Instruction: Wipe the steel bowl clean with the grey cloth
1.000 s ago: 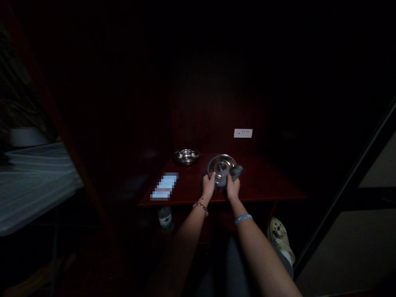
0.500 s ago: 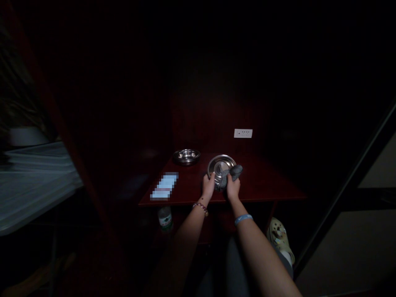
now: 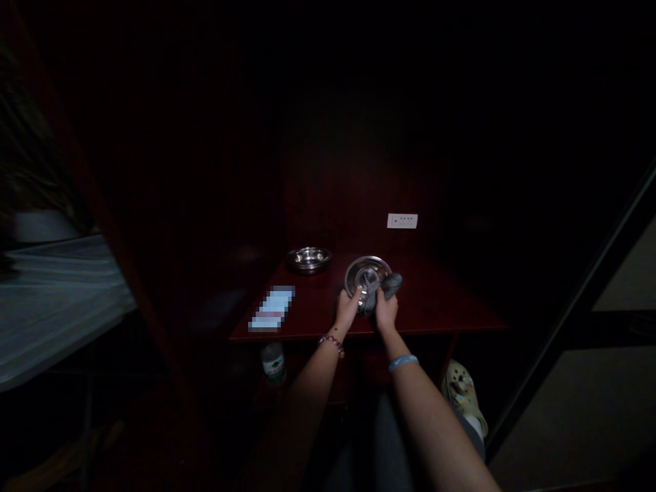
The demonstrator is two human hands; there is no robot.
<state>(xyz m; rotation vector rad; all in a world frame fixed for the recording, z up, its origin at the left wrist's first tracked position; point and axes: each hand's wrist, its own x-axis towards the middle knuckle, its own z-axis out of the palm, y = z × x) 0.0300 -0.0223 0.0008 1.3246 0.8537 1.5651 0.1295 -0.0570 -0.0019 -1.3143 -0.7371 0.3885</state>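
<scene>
Table (1): dark red wooden table [image 3: 435, 301].
Dishes (2): near round steel dish [image 3: 366, 272] at mid-table; far round steel dish [image 3: 308, 259] well apart, rear left.
Hands (2): left hand [image 3: 348, 307] grasps the near dish's rim; right hand [image 3: 385, 313] is clenched around the cloth.
Cloth (1): crumpled grey cloth [image 3: 389, 283], touching the near dish.

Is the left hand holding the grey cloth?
No, the cloth is bunched in the right hand, while the left hand grips the rim of the dish.
</scene>
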